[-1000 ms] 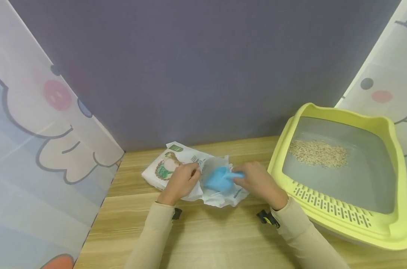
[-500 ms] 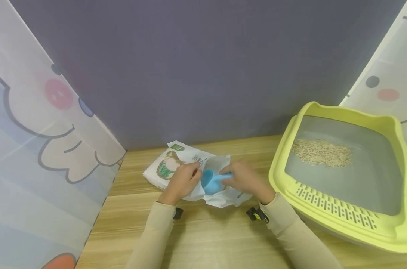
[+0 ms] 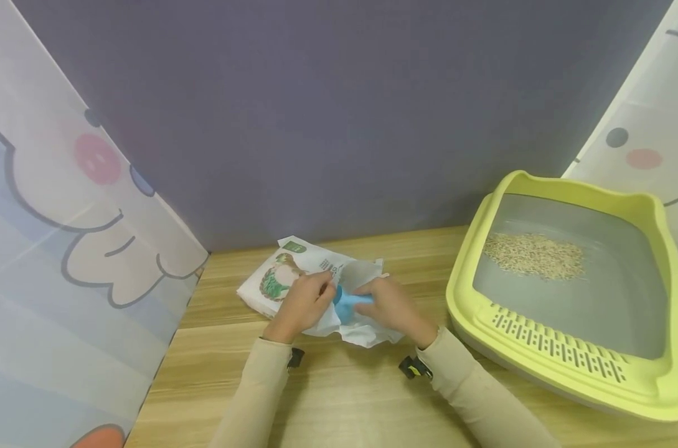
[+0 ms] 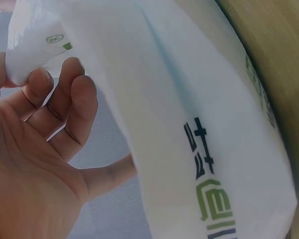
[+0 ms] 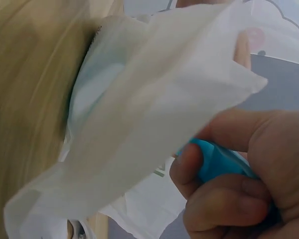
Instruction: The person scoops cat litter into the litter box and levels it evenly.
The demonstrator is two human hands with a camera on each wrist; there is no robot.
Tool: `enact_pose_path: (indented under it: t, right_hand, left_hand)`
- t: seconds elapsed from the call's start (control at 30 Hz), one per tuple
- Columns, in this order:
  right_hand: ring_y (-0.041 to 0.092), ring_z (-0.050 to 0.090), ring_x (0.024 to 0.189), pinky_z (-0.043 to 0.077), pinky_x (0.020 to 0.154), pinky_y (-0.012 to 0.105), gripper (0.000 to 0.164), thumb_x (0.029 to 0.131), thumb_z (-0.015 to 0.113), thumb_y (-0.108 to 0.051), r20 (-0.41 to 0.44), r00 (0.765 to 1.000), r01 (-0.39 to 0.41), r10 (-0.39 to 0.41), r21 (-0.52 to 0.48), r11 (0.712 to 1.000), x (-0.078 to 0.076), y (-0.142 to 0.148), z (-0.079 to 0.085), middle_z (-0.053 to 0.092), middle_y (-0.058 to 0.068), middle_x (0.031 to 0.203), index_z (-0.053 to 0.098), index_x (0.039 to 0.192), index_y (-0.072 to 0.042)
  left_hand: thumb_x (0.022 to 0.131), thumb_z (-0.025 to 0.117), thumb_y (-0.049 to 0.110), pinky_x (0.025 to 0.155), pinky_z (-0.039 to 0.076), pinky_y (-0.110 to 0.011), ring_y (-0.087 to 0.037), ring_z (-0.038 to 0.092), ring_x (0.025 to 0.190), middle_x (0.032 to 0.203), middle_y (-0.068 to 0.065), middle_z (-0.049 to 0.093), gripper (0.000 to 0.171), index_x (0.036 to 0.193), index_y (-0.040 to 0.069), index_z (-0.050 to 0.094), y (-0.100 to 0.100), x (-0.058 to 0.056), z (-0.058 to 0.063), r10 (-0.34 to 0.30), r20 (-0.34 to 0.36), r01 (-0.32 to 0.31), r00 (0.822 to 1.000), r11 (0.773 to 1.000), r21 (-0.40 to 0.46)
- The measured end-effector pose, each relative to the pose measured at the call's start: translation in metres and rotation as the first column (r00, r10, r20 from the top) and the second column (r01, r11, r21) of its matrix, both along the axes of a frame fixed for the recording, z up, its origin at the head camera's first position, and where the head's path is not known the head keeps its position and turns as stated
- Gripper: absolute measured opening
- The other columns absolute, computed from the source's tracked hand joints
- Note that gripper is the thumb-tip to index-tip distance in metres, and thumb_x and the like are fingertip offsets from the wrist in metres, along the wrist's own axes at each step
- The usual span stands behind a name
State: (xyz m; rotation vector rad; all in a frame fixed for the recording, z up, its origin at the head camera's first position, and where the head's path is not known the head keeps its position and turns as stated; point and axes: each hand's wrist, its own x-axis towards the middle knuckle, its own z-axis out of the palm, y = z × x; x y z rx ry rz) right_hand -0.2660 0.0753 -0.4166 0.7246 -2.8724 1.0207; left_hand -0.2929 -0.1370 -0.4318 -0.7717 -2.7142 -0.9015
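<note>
A white printed plastic bag (image 3: 316, 256) lies on the table with its torn mouth towards me. My left hand (image 3: 301, 302) grips the left edge of that mouth. In the left wrist view, the fingers of the left hand (image 4: 45, 144) curl at the plastic (image 4: 214, 124), and the thumb tip goes behind it. My right hand (image 3: 391, 306) holds a light blue scoop (image 3: 347, 306) by its handle, its cup down inside the bag's mouth. Curled fingers of the right hand (image 5: 229, 199) wrap the blue handle (image 5: 219, 163) in the right wrist view, where the plastic hides the cup.
On the right stands a yellow-rimmed litter box (image 3: 557, 343) with a grey floor. A patch of beige pellets (image 3: 535, 255) lies in it. Behind the wooden table (image 3: 339, 404) rises a dark grey panel (image 3: 339, 124), with cartoon-printed sheets (image 3: 30, 249) at both sides.
My right hand has moved left with the scoop, whose cup has gone deeper into the bag and shows less. The left hand has stayed at the bag's edge.
</note>
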Motion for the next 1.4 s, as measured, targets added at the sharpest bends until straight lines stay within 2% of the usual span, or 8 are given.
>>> enact_pose_path:
  t: [0.13,0.3,0.4,0.73,0.9,1.4]
  right_hand:
    - [0.005,0.053,0.060,0.048,0.060,0.020,0.025,0.088,0.078,-0.013,-0.022,1.000,0.011,-0.011,-0.005,1.000,-0.001,-0.003,-0.001,0.079,0.011,0.103,0.078,0.110,-0.003]
    - [0.007,0.052,0.061,0.045,0.059,0.021,0.022,0.086,0.079,-0.013,-0.039,0.998,0.040,-0.041,-0.012,0.999,-0.002,-0.008,-0.003,0.076,0.004,0.088,0.079,0.107,-0.005]
    - [0.008,0.052,0.061,0.044,0.059,0.021,0.021,0.086,0.078,-0.013,-0.034,0.998,0.052,-0.053,-0.029,0.998,-0.002,-0.011,-0.004,0.075,0.003,0.085,0.079,0.106,-0.006]
    - [0.010,0.053,0.066,0.044,0.061,0.024,0.017,0.087,0.077,-0.014,0.020,0.993,0.114,-0.113,-0.076,0.991,-0.008,-0.016,-0.013,0.070,0.001,0.084,0.078,0.103,-0.007]
    - [0.012,0.053,0.067,0.045,0.062,0.026,0.021,0.089,0.077,-0.016,0.058,0.989,0.139,-0.135,-0.089,0.986,-0.009,-0.017,-0.016,0.069,0.001,0.086,0.076,0.107,-0.007]
    - [0.014,0.055,0.070,0.044,0.062,0.029,0.027,0.095,0.071,-0.024,0.123,0.983,0.148,-0.140,-0.061,0.987,-0.010,-0.016,-0.032,0.067,0.001,0.088,0.068,0.117,-0.009]
  left_hand:
    - [0.102,0.046,0.016,0.053,0.029,-0.023,-0.006,0.028,0.053,0.059,0.007,0.034,0.033,0.069,0.018,0.040,-0.001,0.000,0.000,0.005,-0.004,-0.005,1.000,1.000,0.000]
    - [0.100,0.047,0.017,0.055,0.031,-0.024,-0.006,0.030,0.054,0.060,0.007,0.035,0.031,0.070,0.018,0.042,-0.001,0.000,0.001,0.017,-0.012,-0.017,1.000,1.000,0.000]
    - [0.100,0.048,0.018,0.056,0.032,-0.025,-0.007,0.032,0.055,0.060,0.007,0.036,0.030,0.070,0.019,0.043,-0.001,0.000,0.002,0.024,-0.009,-0.024,1.000,1.000,0.009]
    - [0.102,0.051,0.016,0.053,0.031,-0.024,-0.006,0.032,0.054,0.060,0.007,0.037,0.033,0.070,0.019,0.043,-0.001,-0.001,-0.001,0.029,-0.023,-0.028,0.999,0.999,0.039]
    - [0.103,0.049,0.018,0.053,0.031,-0.023,-0.006,0.031,0.054,0.060,0.007,0.037,0.033,0.071,0.019,0.043,-0.002,-0.001,-0.001,0.027,-0.016,-0.027,0.999,0.999,0.037]
    - [0.103,0.048,0.018,0.053,0.030,-0.023,-0.007,0.031,0.054,0.060,0.006,0.036,0.033,0.070,0.018,0.043,0.000,0.000,0.000,0.024,-0.011,-0.024,1.000,0.999,0.024]
